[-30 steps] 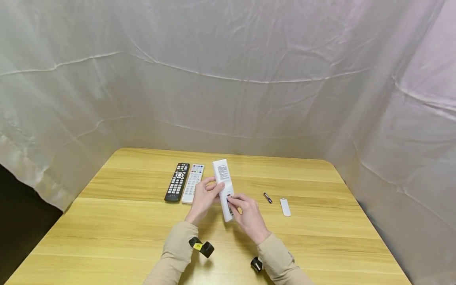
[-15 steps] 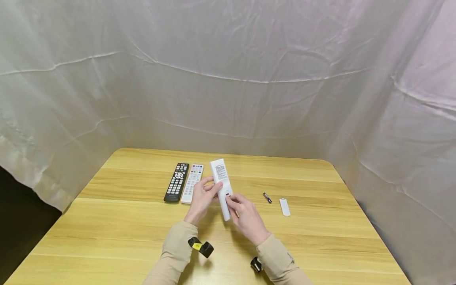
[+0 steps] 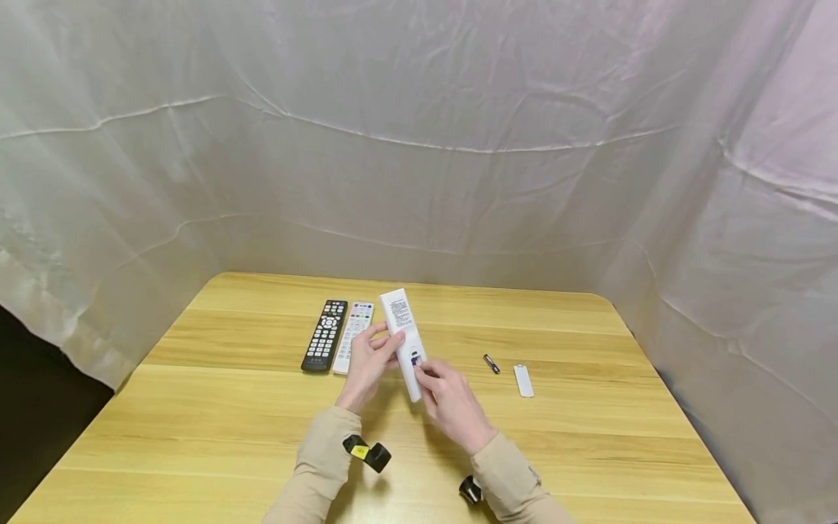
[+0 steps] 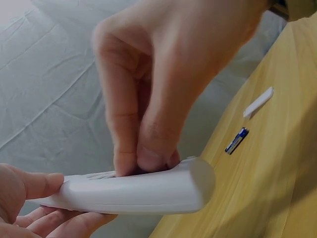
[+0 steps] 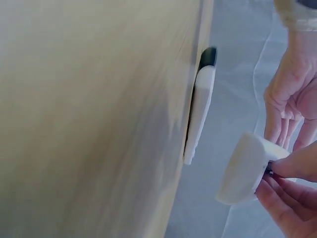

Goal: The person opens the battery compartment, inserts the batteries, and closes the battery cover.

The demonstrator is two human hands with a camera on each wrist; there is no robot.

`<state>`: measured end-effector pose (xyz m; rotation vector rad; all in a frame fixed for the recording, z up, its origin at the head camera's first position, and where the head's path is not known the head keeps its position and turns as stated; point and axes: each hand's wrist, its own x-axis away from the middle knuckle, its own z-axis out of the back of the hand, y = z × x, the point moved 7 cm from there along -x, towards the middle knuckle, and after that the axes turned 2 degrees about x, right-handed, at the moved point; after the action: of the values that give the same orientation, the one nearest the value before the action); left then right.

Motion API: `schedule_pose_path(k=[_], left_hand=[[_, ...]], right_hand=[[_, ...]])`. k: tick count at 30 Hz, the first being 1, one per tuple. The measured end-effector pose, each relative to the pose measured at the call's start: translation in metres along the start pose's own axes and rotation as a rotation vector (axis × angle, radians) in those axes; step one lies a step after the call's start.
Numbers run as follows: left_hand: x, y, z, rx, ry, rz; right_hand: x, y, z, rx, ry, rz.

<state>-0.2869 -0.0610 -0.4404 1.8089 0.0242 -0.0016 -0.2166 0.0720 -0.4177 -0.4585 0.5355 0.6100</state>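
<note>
My left hand [image 3: 368,364] grips a white remote control [image 3: 396,311], back side up, its thumb on the back and fingers underneath. Over the open battery compartment near the remote's lower end is my right hand [image 3: 454,404]. Its thumb and fingers pinch a small dark battery [image 5: 269,167] at that compartment, mostly hidden by the fingertips in the right wrist view. From the left side, the right fingertips [image 4: 150,159] reach down into the recess of the remote. A second battery [image 3: 492,364], dark blue, lies on the table, with the white battery cover [image 3: 524,380] beside it.
A black remote control [image 3: 325,335] and another white remote control [image 3: 360,320] lie side by side, buttons up, left of my hands. The wooden table [image 3: 589,437] is enclosed by a pale hanging curtain [image 3: 419,196].
The held remote has shifted slightly left and up with my left hand. My right fingertips have slid a little down along the compartment, and more of its blue interior shows.
</note>
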Motion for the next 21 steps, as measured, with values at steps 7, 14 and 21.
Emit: schedule_pose_path(k=[7,14,21], left_hand=[[0.0002,-0.0005,0.0012,0.001,0.0,0.008],[0.001,-0.0014,0.0013,-0.001,-0.001,0.005],[0.0012,-0.0022,0.0014,-0.006,-0.013,0.005]], right_hand=[[0.0003,-0.0007,-0.0006,0.002,0.013,0.002],[-0.0001,-0.0001,-0.001,-0.015,0.003,-0.009],[-0.0016,0.0036,-0.0016,-0.05,0.002,-0.047]])
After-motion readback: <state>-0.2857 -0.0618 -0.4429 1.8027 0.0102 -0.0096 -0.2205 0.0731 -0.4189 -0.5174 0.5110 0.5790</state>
